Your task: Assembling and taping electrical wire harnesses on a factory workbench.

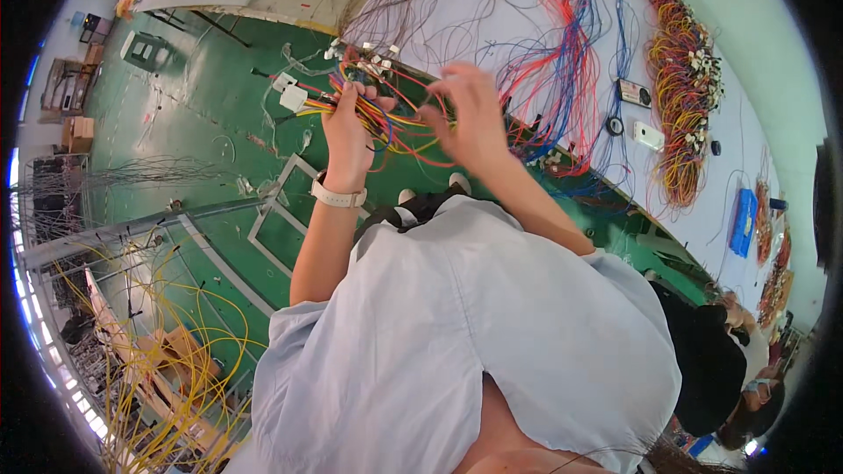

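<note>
My left hand (349, 132), with a pale watch on its wrist, is closed round a bundle of wires (406, 134) in yellow, red, orange, blue and black. White plastic connectors (292, 98) stick out of the bundle on the left side of this hand. More small white connectors (378, 61) lie just beyond the fingertips, by the table's edge. To the right, my right hand (472, 114) is raised beside the trailing wires. Its fingers are curved but smeared by motion, so whether they pinch a wire cannot be made out.
On the white table (492, 0) lie loose red and blue wires (566, 70), a thick wire bundle (680, 96), a roll of black tape (615, 125) and a blue object (744, 221). A metal frame (224, 263) with yellow wires stands left. Another person (702, 360) is at lower right.
</note>
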